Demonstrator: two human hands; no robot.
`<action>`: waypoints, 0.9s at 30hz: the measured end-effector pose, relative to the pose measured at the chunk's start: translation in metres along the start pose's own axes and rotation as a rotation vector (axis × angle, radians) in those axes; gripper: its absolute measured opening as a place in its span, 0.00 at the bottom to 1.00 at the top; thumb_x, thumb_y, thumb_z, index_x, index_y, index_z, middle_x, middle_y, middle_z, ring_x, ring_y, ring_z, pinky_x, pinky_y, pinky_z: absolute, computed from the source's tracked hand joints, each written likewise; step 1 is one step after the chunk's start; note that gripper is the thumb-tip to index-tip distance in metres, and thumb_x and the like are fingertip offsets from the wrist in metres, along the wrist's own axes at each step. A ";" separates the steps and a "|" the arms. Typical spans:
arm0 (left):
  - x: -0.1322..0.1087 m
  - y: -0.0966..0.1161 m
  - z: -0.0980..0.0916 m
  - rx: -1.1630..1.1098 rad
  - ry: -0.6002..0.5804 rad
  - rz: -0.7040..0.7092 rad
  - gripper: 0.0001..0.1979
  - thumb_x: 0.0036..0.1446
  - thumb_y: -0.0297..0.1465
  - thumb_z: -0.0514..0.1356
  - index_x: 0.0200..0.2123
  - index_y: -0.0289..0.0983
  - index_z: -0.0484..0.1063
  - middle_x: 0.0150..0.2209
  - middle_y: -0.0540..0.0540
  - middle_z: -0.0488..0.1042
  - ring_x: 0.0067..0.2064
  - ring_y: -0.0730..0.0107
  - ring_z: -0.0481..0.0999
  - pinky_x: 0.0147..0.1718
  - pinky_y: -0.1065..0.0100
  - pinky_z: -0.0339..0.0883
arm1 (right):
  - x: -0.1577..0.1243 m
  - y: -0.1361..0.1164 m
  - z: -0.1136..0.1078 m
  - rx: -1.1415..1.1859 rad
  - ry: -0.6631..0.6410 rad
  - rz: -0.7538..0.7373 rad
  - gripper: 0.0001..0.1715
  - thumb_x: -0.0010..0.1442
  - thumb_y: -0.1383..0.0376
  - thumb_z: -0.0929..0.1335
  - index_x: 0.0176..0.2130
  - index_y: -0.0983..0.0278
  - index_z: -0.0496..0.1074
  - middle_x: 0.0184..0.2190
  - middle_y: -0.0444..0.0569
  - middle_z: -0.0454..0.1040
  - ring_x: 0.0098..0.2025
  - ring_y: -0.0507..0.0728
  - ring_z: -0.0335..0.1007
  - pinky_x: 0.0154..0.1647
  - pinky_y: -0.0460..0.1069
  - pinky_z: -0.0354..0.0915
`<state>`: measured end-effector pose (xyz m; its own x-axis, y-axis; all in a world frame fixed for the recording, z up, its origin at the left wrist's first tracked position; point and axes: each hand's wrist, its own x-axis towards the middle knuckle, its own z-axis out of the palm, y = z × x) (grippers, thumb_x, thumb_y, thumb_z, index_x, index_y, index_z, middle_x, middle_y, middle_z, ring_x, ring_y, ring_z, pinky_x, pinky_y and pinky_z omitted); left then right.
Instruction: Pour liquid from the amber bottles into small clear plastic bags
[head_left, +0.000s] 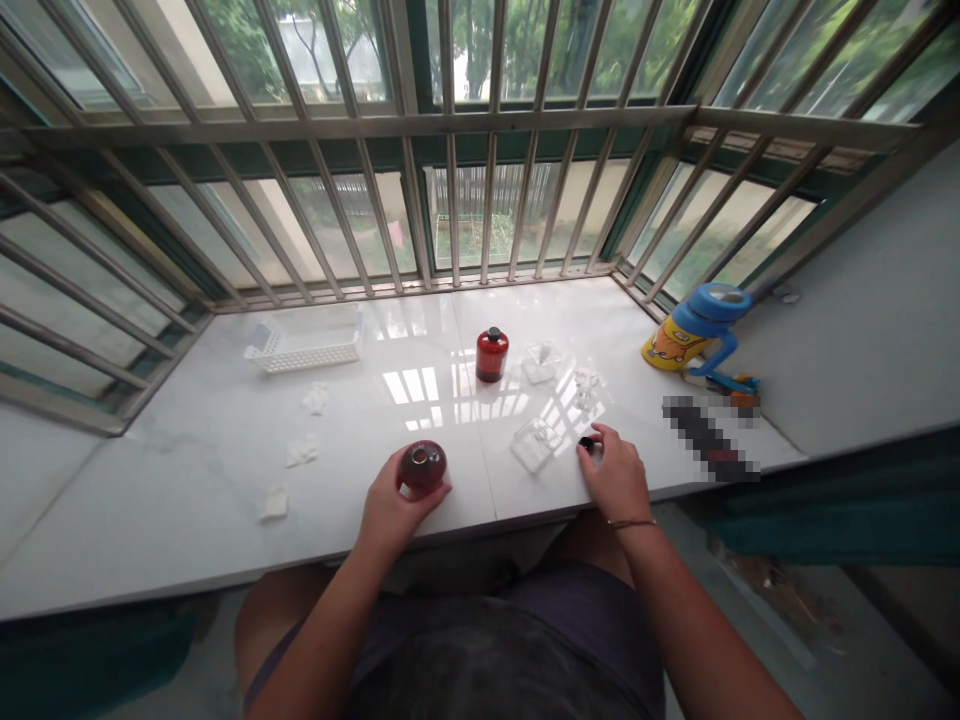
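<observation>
Closed around the open red bottle (425,468) with the left grip (391,502), mouth uncovered and seemingly upright (hard to tell whether resting on the counter (187,480) or slightly lifted). Could slop through that bare mouth if tipped or knocked, if holding any liquid. To the right of the open red bottle, pinched in the right grip (616,472), a black cap (586,444): small, easily dropped from so light a hold, perhaps over the near edge. Closer on that side, a clear plastic box (531,447), likely light enough to skid if brushed. Left of the open red bottle, a square white tissue (275,503), liable to soak in any spill. Beyond the open red bottle and slightly right, a capped red bottle (491,358), safer for being closed, yet apt to topple if struck during a careless far reach.
</observation>
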<state>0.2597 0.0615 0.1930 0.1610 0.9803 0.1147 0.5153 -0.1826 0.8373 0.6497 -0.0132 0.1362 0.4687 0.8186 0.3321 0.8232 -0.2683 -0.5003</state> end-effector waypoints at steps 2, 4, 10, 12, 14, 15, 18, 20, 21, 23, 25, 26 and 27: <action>-0.003 -0.002 0.002 -0.004 0.007 -0.005 0.34 0.50 0.44 0.77 0.57 0.40 0.75 0.52 0.42 0.83 0.53 0.51 0.83 0.56 0.52 0.76 | 0.001 -0.002 -0.001 0.033 -0.001 0.000 0.27 0.66 0.55 0.68 0.60 0.63 0.70 0.48 0.58 0.82 0.51 0.70 0.76 0.57 0.65 0.71; -0.005 -0.002 0.003 -0.005 0.014 0.000 0.34 0.50 0.43 0.78 0.58 0.41 0.75 0.53 0.42 0.82 0.53 0.51 0.83 0.56 0.52 0.76 | 0.002 -0.006 -0.004 0.072 0.003 0.003 0.27 0.66 0.54 0.68 0.60 0.63 0.69 0.49 0.58 0.82 0.51 0.68 0.78 0.56 0.63 0.73; -0.009 -0.003 0.003 -0.032 0.016 -0.006 0.33 0.50 0.42 0.78 0.57 0.42 0.74 0.52 0.44 0.82 0.52 0.53 0.84 0.55 0.54 0.77 | 0.002 -0.039 -0.031 0.252 -0.019 -0.012 0.27 0.64 0.53 0.72 0.58 0.60 0.70 0.51 0.54 0.82 0.47 0.64 0.82 0.52 0.61 0.78; -0.009 -0.004 0.004 -0.052 0.014 -0.014 0.36 0.48 0.42 0.79 0.58 0.42 0.73 0.54 0.44 0.82 0.53 0.53 0.83 0.56 0.54 0.77 | -0.001 -0.062 -0.043 0.308 -0.036 -0.048 0.27 0.64 0.54 0.74 0.58 0.58 0.69 0.51 0.53 0.83 0.47 0.63 0.82 0.53 0.61 0.78; -0.009 -0.005 0.005 -0.073 0.016 -0.022 0.41 0.46 0.42 0.80 0.61 0.43 0.70 0.57 0.43 0.80 0.56 0.51 0.83 0.58 0.53 0.76 | -0.009 -0.089 -0.051 0.363 -0.077 -0.104 0.26 0.64 0.57 0.74 0.59 0.57 0.69 0.51 0.51 0.83 0.47 0.62 0.82 0.54 0.60 0.78; -0.009 -0.005 0.006 -0.076 0.018 -0.023 0.43 0.45 0.42 0.80 0.63 0.43 0.69 0.59 0.42 0.80 0.58 0.50 0.82 0.59 0.52 0.75 | -0.013 -0.103 -0.052 0.394 -0.114 -0.148 0.26 0.65 0.59 0.75 0.59 0.56 0.68 0.50 0.50 0.83 0.47 0.61 0.82 0.54 0.59 0.78; -0.009 0.000 0.010 -0.046 0.007 -0.006 0.41 0.48 0.42 0.79 0.62 0.44 0.68 0.60 0.42 0.79 0.59 0.50 0.81 0.60 0.52 0.74 | -0.029 -0.146 -0.047 0.478 -0.249 -0.302 0.27 0.66 0.66 0.74 0.61 0.55 0.67 0.51 0.49 0.83 0.48 0.60 0.82 0.55 0.58 0.79; -0.010 0.006 0.014 -0.036 -0.027 0.009 0.38 0.49 0.41 0.78 0.61 0.44 0.68 0.58 0.43 0.79 0.58 0.51 0.82 0.59 0.53 0.74 | -0.036 -0.169 -0.039 0.513 -0.306 -0.389 0.28 0.66 0.69 0.73 0.61 0.55 0.66 0.50 0.50 0.82 0.48 0.60 0.82 0.54 0.58 0.79; -0.012 0.009 0.017 -0.045 -0.048 0.010 0.37 0.50 0.40 0.78 0.60 0.45 0.68 0.58 0.44 0.79 0.57 0.52 0.82 0.58 0.53 0.75 | -0.039 -0.178 -0.036 0.520 -0.318 -0.421 0.28 0.66 0.69 0.73 0.61 0.55 0.67 0.50 0.50 0.81 0.48 0.61 0.82 0.54 0.58 0.79; -0.016 0.016 0.022 -0.076 -0.083 0.004 0.34 0.51 0.38 0.76 0.60 0.45 0.69 0.56 0.45 0.80 0.54 0.53 0.84 0.54 0.55 0.77 | -0.041 -0.190 -0.031 0.517 -0.314 -0.449 0.27 0.66 0.69 0.74 0.60 0.55 0.68 0.48 0.51 0.81 0.49 0.62 0.81 0.53 0.60 0.79; -0.020 0.021 0.028 -0.104 -0.099 0.002 0.33 0.52 0.36 0.75 0.59 0.46 0.69 0.55 0.46 0.81 0.52 0.55 0.85 0.52 0.57 0.78 | -0.040 -0.197 -0.031 0.509 -0.301 -0.440 0.27 0.65 0.69 0.74 0.60 0.54 0.68 0.48 0.50 0.81 0.49 0.63 0.81 0.53 0.61 0.79; -0.022 0.023 0.030 -0.112 -0.097 0.004 0.32 0.52 0.36 0.75 0.59 0.45 0.69 0.54 0.45 0.81 0.52 0.55 0.85 0.51 0.58 0.78 | -0.039 -0.199 -0.032 0.508 -0.300 -0.432 0.28 0.65 0.70 0.74 0.61 0.54 0.68 0.48 0.50 0.81 0.50 0.63 0.81 0.54 0.61 0.78; -0.023 0.024 0.032 -0.114 -0.090 0.007 0.32 0.52 0.36 0.75 0.59 0.45 0.69 0.54 0.45 0.81 0.52 0.55 0.85 0.51 0.58 0.79 | -0.038 -0.200 -0.033 0.509 -0.302 -0.427 0.29 0.65 0.70 0.75 0.61 0.54 0.68 0.49 0.50 0.81 0.50 0.64 0.81 0.54 0.61 0.78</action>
<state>0.2949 0.0319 0.1936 0.2420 0.9673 0.0763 0.4160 -0.1744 0.8925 0.4781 -0.0073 0.2504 -0.0300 0.9233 0.3830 0.6290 0.3152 -0.7106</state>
